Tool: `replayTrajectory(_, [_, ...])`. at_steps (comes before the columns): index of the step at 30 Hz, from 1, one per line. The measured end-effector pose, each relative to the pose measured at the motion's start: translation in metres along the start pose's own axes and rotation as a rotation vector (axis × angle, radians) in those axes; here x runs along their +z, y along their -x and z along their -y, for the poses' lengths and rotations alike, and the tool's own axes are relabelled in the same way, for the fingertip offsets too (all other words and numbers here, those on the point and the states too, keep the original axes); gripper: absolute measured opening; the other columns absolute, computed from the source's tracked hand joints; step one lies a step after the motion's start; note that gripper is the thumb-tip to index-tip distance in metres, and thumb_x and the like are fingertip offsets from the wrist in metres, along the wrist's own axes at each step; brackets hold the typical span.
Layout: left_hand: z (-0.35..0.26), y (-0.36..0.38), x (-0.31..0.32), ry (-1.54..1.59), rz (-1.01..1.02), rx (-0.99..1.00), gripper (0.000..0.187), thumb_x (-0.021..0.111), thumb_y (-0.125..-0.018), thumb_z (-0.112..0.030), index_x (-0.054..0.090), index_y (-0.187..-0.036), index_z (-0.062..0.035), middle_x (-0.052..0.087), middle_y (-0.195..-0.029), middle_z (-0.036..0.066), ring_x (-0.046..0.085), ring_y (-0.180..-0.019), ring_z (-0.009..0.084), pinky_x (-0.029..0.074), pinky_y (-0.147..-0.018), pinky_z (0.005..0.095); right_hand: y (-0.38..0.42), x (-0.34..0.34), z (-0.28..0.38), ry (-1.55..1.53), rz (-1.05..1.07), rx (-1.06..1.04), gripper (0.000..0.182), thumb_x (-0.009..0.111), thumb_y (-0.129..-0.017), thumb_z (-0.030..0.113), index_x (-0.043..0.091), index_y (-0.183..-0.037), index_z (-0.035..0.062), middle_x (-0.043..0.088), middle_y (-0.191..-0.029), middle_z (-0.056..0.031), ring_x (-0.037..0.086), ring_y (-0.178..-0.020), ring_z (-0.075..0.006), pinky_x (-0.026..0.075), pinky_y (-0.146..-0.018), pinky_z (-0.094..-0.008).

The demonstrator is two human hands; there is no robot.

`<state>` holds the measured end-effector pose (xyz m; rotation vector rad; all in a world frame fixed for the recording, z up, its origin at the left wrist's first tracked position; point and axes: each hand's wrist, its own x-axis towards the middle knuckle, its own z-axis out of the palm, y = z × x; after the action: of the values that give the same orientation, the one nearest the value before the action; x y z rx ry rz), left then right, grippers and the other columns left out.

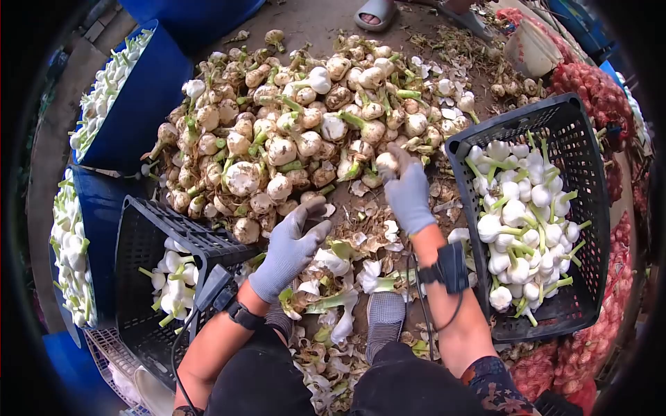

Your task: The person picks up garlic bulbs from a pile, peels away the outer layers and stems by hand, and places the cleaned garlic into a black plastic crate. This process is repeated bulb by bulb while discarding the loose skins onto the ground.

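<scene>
A big heap of unpeeled, soil-stained garlic bulbs [277,149] with short green stems lies on the ground in front of me. At the heap's right front edge, my right hand [409,194], in a grey glove, has its fingers closed round a garlic bulb [387,163]. My left hand [290,246], gloved alike, is open beside the near edge of the heap, fingers apart and nothing in them. Stripped garlic skins [340,267] litter the ground between my hands and feet. To the right, a black crate [565,315] holds clean white garlic bulbs [531,229].
Another black crate [163,222] with white garlic stands at left. Blue tubs [156,90] of peeled garlic line the left side. Red mesh sacks [593,329] lie beyond the right crate. Another person's sandalled foot [375,14] shows at the top.
</scene>
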<state>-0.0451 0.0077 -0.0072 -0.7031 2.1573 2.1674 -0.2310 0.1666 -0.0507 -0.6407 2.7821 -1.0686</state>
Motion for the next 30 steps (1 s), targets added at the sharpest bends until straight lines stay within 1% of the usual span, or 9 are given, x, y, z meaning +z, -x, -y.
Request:
replayTrajectory(3, [-0.003,0.005,0.011,-0.175,0.026,0.244,0.069,0.077,-0.083,-0.027,0.045,-0.139,-0.0013,0.058,-0.124,0.014,0.057,-0.113,0.0199,0.046,-0.098,0.0326,0.071,-0.005,0.047,-0.198,0.150,-0.333,0.050,0.068,-0.082,0.011,0.054,-0.131,0.0103,0.061,-0.112,-0.0207,0.062,-0.102,-0.0323,0.051,-0.088,-0.0403])
replayTrajectory(5, [-0.002,0.012,0.006,0.172,0.123,0.002,0.064,0.076,-0.085,-0.022,0.046,-0.136,0.0023,0.059,-0.123,0.011,0.058,-0.111,0.0165,0.047,-0.097,0.0299,0.104,0.002,0.049,-0.624,0.270,-0.171,0.048,0.065,-0.085,0.004,0.052,-0.131,0.0052,0.063,-0.112,-0.0159,0.062,-0.105,-0.0252,0.051,-0.088,-0.0360])
replayTrajectory(7, [-0.017,0.018,-0.004,0.269,0.021,-0.121,0.049,0.073,-0.084,-0.007,0.053,-0.128,0.0032,0.067,-0.107,0.007,0.064,-0.099,0.0156,0.050,-0.092,0.0288,0.110,-0.023,0.057,-1.325,0.481,0.405,0.037,0.058,-0.091,-0.005,0.052,-0.127,-0.0031,0.063,-0.109,-0.0051,0.059,-0.101,-0.0090,0.050,-0.086,-0.0226])
replayTrajectory(10, [-0.018,0.026,0.008,0.263,0.136,-0.045,0.055,0.075,-0.082,-0.009,0.051,-0.130,0.0026,0.060,-0.121,0.008,0.059,-0.105,0.0129,0.048,-0.093,0.0273,0.113,-0.033,0.062,-1.246,0.484,0.492,0.032,0.062,-0.092,0.001,0.055,-0.123,-0.0028,0.064,-0.106,-0.0063,0.060,-0.091,-0.0079,0.049,-0.080,-0.0188])
replayTrajectory(11, [-0.011,0.026,0.006,-0.165,0.177,0.193,0.060,0.076,-0.081,-0.011,0.049,-0.133,0.0018,0.057,-0.126,0.009,0.055,-0.115,0.0159,0.045,-0.098,0.0279,0.115,-0.034,0.062,-1.156,0.484,0.409,0.029,0.063,-0.092,0.003,0.056,-0.121,-0.0024,0.064,-0.105,-0.0065,0.062,-0.090,-0.0088,0.051,-0.078,-0.0197])
replayTrajectory(17, [-0.021,0.024,0.001,0.311,0.187,-0.051,0.053,0.075,-0.083,-0.012,0.054,-0.129,-0.0004,0.056,-0.130,0.009,0.052,-0.120,0.0139,0.047,-0.093,0.0258,0.113,-0.036,0.052,-1.264,0.478,0.361,0.023,0.061,-0.095,0.016,0.063,-0.110,-0.0015,0.068,-0.094,-0.0056,0.064,-0.087,-0.0102,0.052,-0.072,-0.0217])
replayTrajectory(18, [-0.022,0.019,-0.002,-0.123,0.319,0.149,0.054,0.077,-0.081,-0.009,0.055,-0.129,-0.0006,0.053,-0.136,0.010,0.047,-0.129,0.0155,0.046,-0.095,0.0263,0.110,-0.037,0.053,-1.019,0.546,0.343,0.021,0.059,-0.094,0.014,0.063,-0.107,-0.0016,0.068,-0.091,-0.0065,0.065,-0.081,-0.0108,0.053,-0.068,-0.0232])
replayTrajectory(23, [-0.021,0.026,0.002,0.065,0.203,-0.051,0.055,0.077,-0.076,0.001,0.057,-0.127,-0.0011,0.055,-0.131,0.006,0.056,-0.103,0.0079,0.049,-0.087,0.0237,0.111,-0.034,0.058,-0.813,0.644,0.462,0.011,0.052,-0.090,0.004,0.060,-0.092,-0.0027,0.066,-0.086,-0.0089,0.058,-0.056,-0.0085,0.048,-0.048,-0.0273])
replayTrajectory(30, [-0.013,0.029,-0.001,0.123,0.191,0.106,0.052,0.081,-0.073,-0.009,0.063,-0.121,-0.0031,0.053,-0.133,0.011,0.052,-0.123,0.0196,0.041,-0.105,0.0336,0.122,-0.041,0.070,-1.008,0.569,0.442,0.016,0.050,-0.093,0.006,0.061,-0.096,-0.0053,0.067,-0.086,-0.0070,0.062,-0.068,-0.0091,0.050,-0.063,-0.0240])
